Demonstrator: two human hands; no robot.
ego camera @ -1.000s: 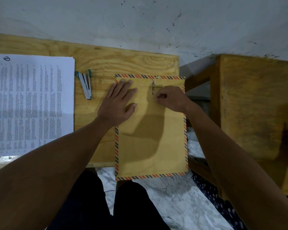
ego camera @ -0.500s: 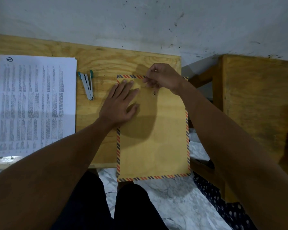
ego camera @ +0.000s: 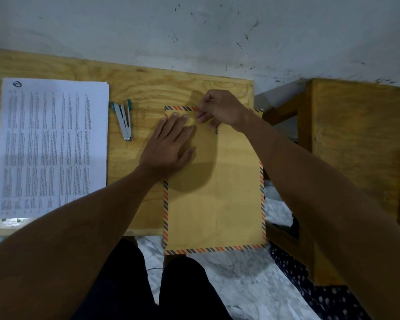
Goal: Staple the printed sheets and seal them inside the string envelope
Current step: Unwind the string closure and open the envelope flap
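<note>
Lying flat along the right edge of the desk, the envelope is seen with its striped border, its near end overhanging the front edge above the floor. The left hand is laid palm down on the envelope's upper left part, its fingers straight and slightly spread, pressing the paper to the desk. The right hand is held over the envelope's far edge, near the middle of that edge, with its fingers curled and brought together in a pinch at the flap area; what exactly is pinched cannot be told, since the string is too thin to be made out. A small dark fastener is visible just below that hand on the envelope's centre line. The sheets are stacked at the left end of the desk, printed side up, well apart from the envelope. The stapler is set between the sheets and the envelope, near the far edge, lying apart from both. A second wooden surface is seen to the right, separated from the desk by a gap.
</note>
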